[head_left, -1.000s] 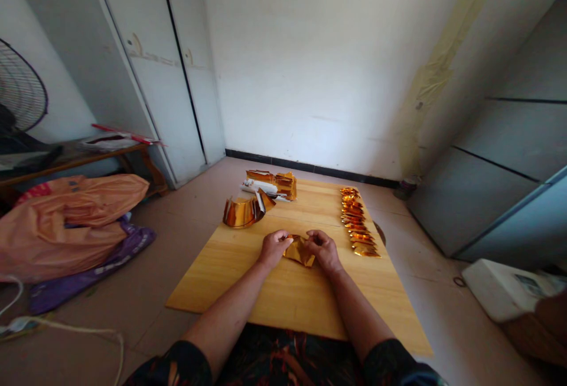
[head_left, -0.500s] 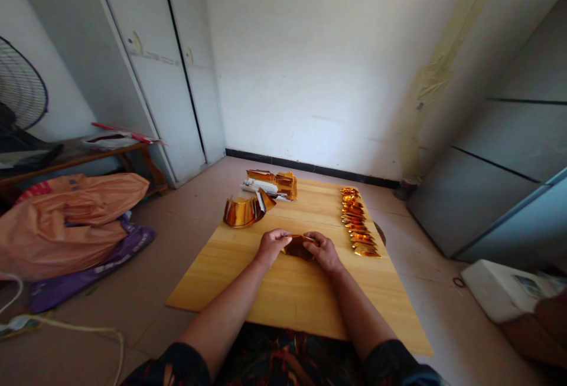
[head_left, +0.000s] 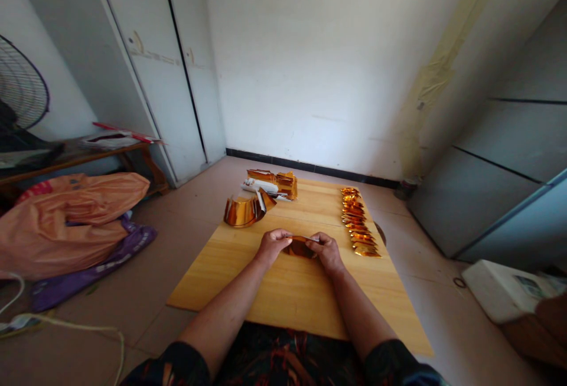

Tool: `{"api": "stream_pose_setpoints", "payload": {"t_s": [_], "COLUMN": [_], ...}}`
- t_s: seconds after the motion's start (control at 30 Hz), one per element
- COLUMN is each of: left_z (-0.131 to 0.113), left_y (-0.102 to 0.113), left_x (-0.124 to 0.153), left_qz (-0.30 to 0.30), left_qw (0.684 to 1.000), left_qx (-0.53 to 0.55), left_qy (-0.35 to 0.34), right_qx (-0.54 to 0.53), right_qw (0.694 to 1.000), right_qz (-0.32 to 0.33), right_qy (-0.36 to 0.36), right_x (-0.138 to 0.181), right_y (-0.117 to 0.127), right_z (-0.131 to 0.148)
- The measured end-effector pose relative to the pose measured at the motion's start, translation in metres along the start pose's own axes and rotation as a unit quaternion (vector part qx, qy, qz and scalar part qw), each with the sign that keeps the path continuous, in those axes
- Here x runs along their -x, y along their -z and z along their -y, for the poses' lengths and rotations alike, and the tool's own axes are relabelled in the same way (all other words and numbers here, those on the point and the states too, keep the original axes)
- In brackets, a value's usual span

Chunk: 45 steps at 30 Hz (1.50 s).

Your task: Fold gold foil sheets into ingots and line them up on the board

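Between my two hands is a piece of gold foil paper [head_left: 301,248], its near face dark and its top edge pale. My left hand [head_left: 271,247] pinches its left end between thumb and fingers. At the other end, my right hand [head_left: 326,251] grips the sheet with thumb and fingertips. Beyond my left hand stands a curved stack of gold foil sheets [head_left: 240,212]. Behind that lies a pile of gold foil paper with white wrapping [head_left: 287,186]. To the right, a row of folded gold foil pieces [head_left: 358,222] overlaps along the board.
The wooden board [head_left: 274,291] carries all the foil. On the left floor lie an orange bag [head_left: 75,221] and a purple bag [head_left: 95,271], with a pale cable [head_left: 84,326] nearby. A white box [head_left: 500,291] stands on the right. Behind is a white wall [head_left: 319,67].
My right hand has shifted slightly along the foil paper, and the sheet's top edge shows more between my hands. My left hand and the other foil stay in place.
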<state>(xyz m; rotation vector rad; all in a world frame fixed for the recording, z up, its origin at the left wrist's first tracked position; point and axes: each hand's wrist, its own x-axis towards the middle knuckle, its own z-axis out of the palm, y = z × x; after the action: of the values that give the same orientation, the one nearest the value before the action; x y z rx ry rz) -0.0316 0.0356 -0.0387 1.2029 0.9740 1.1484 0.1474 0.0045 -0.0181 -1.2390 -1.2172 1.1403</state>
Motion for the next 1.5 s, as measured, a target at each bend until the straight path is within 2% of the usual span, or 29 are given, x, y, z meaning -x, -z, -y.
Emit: {"api": "stream_pose_setpoints", "payload": {"t_s": [0.2, 0.3, 0.5, 0.8, 0.93, 1.0, 1.07, 1.17, 1.3, 1.4, 1.5], "left_z": [-0.005, -0.008, -0.003, -0.005, -0.006, -0.004, -0.003, -0.005, -0.012, -0.015, -0.016], "left_y": [-0.002, -0.003, -0.002, -0.006, -0.008, -0.009, -0.01, -0.011, -0.014, -0.016, -0.018], "left_x": [0.002, 0.003, 0.001, 0.002, 0.003, 0.002, 0.0, -0.001, -0.001, 0.001, 0.005], "left_qz": [0.005, 0.017, -0.002, -0.012, -0.017, -0.029, -0.052, -0.077, -0.061, -0.041, -0.049], "left_qw": [1.0, 1.0, 0.997, 0.998, 0.997, 0.993, 0.977, 0.92, 0.824, 0.78, 0.767], "left_qx": [0.003, -0.023, -0.082, -0.06, -0.07, -0.114, -0.202, -0.377, -0.556, -0.617, -0.63], "left_qy": [0.006, 0.012, -0.013, -0.012, -0.021, -0.03, -0.046, -0.069, -0.087, -0.097, -0.111], "right_qx": [-0.005, -0.007, -0.035, -0.036, -0.013, 0.017, 0.07, 0.212, 0.438, 0.533, 0.566], "right_qw": [1.0, 1.0, 0.999, 0.999, 1.0, 1.0, 0.997, 0.976, 0.896, 0.843, 0.821], "right_qz": [0.002, 0.001, 0.011, 0.013, 0.0, -0.013, -0.024, -0.034, -0.04, -0.028, -0.026], "right_qy": [0.0, 0.002, -0.014, 0.011, 0.004, 0.007, 0.022, 0.047, 0.061, 0.071, 0.073], "right_x": [-0.002, -0.002, -0.001, -0.003, -0.004, -0.007, -0.009, -0.012, -0.009, -0.004, -0.002], "right_y": [0.0, 0.001, 0.001, 0.003, 0.003, 0.002, 0.001, 0.001, -0.003, -0.008, -0.01], "right_z": [-0.006, -0.007, 0.001, -0.002, -0.005, -0.008, -0.012, -0.013, -0.005, 0.001, 0.003]}}
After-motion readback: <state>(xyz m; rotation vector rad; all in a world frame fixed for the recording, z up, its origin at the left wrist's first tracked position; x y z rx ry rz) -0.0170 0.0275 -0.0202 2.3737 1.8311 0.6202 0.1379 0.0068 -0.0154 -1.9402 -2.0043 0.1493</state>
